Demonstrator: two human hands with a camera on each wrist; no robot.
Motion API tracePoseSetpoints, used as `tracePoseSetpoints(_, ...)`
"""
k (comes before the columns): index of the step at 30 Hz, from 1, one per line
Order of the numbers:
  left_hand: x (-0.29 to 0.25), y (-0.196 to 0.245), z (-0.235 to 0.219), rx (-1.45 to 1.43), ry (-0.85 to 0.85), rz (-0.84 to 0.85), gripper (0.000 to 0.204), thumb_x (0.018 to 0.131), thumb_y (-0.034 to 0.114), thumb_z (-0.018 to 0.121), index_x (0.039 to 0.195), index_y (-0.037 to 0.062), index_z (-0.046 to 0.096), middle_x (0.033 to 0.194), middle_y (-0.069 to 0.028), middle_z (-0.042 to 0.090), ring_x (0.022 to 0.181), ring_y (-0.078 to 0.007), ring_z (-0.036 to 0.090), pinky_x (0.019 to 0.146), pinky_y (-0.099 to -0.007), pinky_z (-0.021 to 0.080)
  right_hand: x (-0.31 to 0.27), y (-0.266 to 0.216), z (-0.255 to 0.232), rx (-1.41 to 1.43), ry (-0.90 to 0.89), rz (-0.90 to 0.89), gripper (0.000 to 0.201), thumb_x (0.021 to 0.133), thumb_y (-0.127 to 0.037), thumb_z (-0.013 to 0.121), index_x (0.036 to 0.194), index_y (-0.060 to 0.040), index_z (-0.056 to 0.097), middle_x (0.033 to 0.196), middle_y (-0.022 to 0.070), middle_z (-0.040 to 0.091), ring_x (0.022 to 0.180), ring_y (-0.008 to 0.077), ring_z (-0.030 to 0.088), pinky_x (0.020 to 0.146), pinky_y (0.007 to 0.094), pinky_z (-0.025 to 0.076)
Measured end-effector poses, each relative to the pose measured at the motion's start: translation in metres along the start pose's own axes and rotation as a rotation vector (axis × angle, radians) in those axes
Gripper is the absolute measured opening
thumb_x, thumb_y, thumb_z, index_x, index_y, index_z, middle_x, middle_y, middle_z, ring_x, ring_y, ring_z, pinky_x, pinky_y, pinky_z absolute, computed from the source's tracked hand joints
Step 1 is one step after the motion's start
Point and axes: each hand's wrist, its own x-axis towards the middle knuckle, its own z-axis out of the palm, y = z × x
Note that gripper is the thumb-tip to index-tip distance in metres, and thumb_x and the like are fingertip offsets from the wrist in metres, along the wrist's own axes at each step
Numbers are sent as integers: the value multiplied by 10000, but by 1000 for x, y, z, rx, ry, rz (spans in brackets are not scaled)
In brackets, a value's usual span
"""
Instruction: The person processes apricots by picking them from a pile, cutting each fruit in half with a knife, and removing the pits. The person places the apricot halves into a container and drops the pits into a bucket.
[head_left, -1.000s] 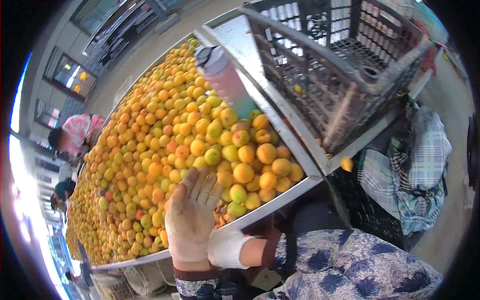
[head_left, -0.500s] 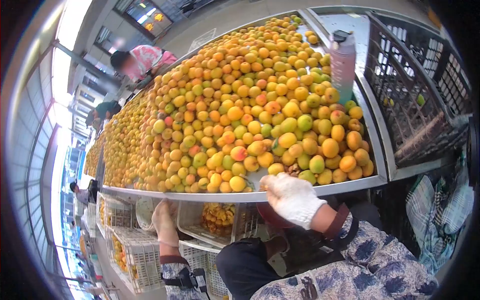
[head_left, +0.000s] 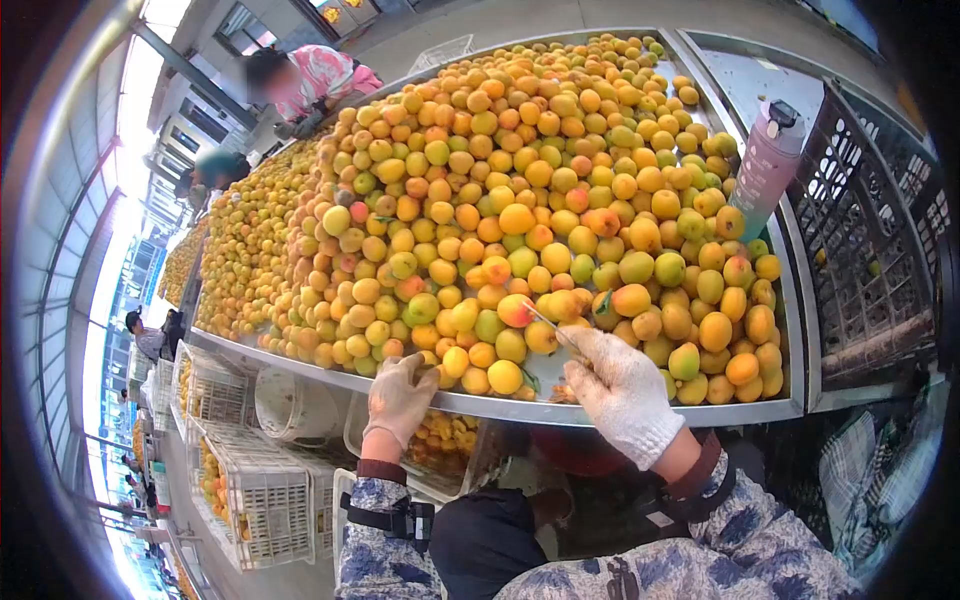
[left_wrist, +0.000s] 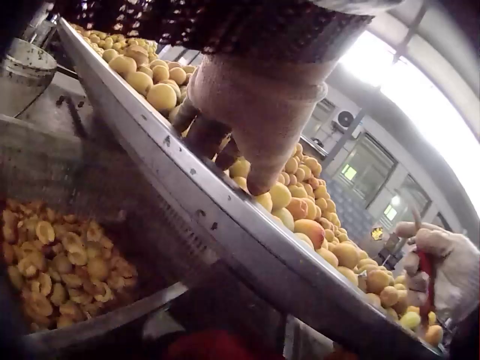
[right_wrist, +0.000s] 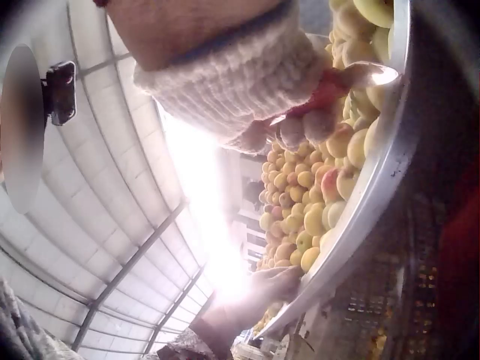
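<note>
Apricots, yellow to orange with some green, lie heaped on a metal-edged table. My gloved left hand reaches over the near rim, fingers pointing down onto the fruit. In the left wrist view its thumb rests against the apricots and I see nothing pinched. The gloved right hand, farther right at the same edge, grips a small tool with a red handle and a thin metal tip. The shiny rounded end of that tool sticks out past the right hand.
Below the table's edge, a crate holds halved apricots. White crates and a bucket stand at left. A pink bottle and a black crate are at right. A person in pink works across the table.
The view has swung, showing more of the table's left side. The hands, close together a second ago, are now apart; the left has risen from below the rim onto the apricots.
</note>
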Motion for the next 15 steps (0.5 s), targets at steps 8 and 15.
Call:
tracePoseSetpoints(8, -2, 39, 16, 96, -8, 111, 436, 801, 279, 717, 1141, 13, 653, 1051, -190, 616, 995, -352, 583, 889, -429, 471, 7, 7, 12, -31, -3, -29, 339, 915, -252, 573, 1239, -156, 588, 878, 144, 636, 856, 344, 634, 730, 447, 512)
tracePoseSetpoints(15, -2, 33, 36, -89, 104, 208, 478, 793, 178, 735, 1215, 5, 588, 1004, -164, 610, 1013, -329, 584, 875, -402, 474, -3, 1, 15, 5, -11, -64, 363, 914, -155, 614, 1274, -114, 595, 918, 162, 622, 862, 310, 635, 770, 356, 513)
